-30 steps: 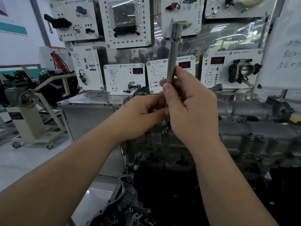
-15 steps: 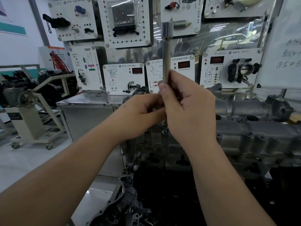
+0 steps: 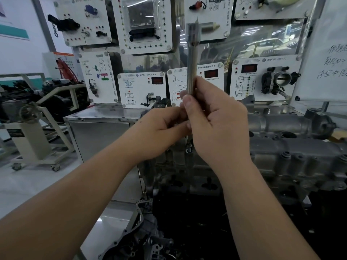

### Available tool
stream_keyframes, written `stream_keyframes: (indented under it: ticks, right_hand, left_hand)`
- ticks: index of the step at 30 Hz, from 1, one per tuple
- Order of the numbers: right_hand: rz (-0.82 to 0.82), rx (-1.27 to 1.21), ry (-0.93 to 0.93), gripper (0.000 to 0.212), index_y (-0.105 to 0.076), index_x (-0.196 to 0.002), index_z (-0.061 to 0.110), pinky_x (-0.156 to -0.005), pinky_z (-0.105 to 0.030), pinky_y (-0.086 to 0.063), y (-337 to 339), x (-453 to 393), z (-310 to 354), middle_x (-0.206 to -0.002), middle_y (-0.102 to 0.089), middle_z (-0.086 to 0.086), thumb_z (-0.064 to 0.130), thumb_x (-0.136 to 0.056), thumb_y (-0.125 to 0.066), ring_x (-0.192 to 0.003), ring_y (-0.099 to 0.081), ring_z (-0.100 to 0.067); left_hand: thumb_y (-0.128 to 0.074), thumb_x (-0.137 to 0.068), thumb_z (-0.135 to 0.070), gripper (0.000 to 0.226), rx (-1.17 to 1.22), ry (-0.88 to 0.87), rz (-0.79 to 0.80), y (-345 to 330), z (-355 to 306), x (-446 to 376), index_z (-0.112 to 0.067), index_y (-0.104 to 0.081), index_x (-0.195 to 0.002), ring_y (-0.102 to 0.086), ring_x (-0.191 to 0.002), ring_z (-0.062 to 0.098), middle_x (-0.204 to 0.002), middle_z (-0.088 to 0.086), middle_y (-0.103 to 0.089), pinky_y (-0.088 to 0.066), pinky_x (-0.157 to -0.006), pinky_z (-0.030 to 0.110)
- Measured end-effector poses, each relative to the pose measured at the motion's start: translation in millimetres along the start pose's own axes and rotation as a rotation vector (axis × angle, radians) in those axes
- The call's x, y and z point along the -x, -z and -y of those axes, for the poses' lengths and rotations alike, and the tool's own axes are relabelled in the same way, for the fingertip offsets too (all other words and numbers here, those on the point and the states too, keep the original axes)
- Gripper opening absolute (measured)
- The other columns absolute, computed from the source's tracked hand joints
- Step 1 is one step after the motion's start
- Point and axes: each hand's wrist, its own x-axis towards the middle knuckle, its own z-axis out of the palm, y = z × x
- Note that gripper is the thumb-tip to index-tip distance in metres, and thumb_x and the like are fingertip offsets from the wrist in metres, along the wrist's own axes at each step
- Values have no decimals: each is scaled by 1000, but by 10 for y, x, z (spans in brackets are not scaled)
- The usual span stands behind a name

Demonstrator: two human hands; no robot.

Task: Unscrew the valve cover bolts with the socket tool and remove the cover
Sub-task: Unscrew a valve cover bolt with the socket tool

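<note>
The socket tool [image 3: 191, 59] was a long, slim, bright steel rod with a thicker collar at its top end. It stood nearly upright above the left end of the valve cover [image 3: 281, 147], its lower part hidden by fingers. The valve cover was a long, grey cast-metal piece, lying level across the top of the engine, with round bosses and bolts [image 3: 285, 154] along its near edge.

The long, upright steel socket tool [image 3: 191, 59] vanishes at its lower end behind the right hand [image 3: 217, 124] and left hand [image 3: 161, 132]. The grey cast-metal valve cover [image 3: 293, 154] runs off the right edge. The handwritten white sheet [image 3: 330, 53] is cut off there too.
</note>
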Motion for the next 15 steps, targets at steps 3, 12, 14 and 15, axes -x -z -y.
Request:
stream_keyframes:
  ticks: [3,12,14,15]
  right_hand:
    - [10,-71,-44,46,-55,-146,16,-82,-40,-61,-4,4,-6,-111,-74,7,22,-100,-55,-102,-70,-9]
    - [4,-99,-62,42,-63,-138,20,-78,-43,-61,-12,-16,-61,-104,-74,10,24,-96,-62,-92,-70,-9]
    - [21,-93,-49,43,-61,-140,20,-79,-43,-61,-3,-18,-65,-101,-74,10,24,-97,-57,-90,-70,-10]
    - [27,-103,-47,44,-59,-141,20,-80,-42,-61,0,-16,-68,-101,-74,11,22,-97,-55,-93,-70,-10]
  left_hand:
    - [-53,-91,-55,35,0,-1,20,9,-21,12,-27,-70,-98,-64,-68,18,-78,3,-69,-55,-65,37]
    - [-66,-99,-25,19,-29,11,-13,12,30,-15,-8,-71,-105,-67,-79,36,-89,15,-72,-58,-73,51]
    - [-62,-102,-26,17,0,5,-12,19,46,-5,-13,-72,-102,-62,-65,23,-78,14,-67,-54,-62,35]
    - [-61,-103,-26,16,19,7,-12,25,45,3,-16,-73,-101,-58,-62,17,-75,13,-65,-51,-60,31]
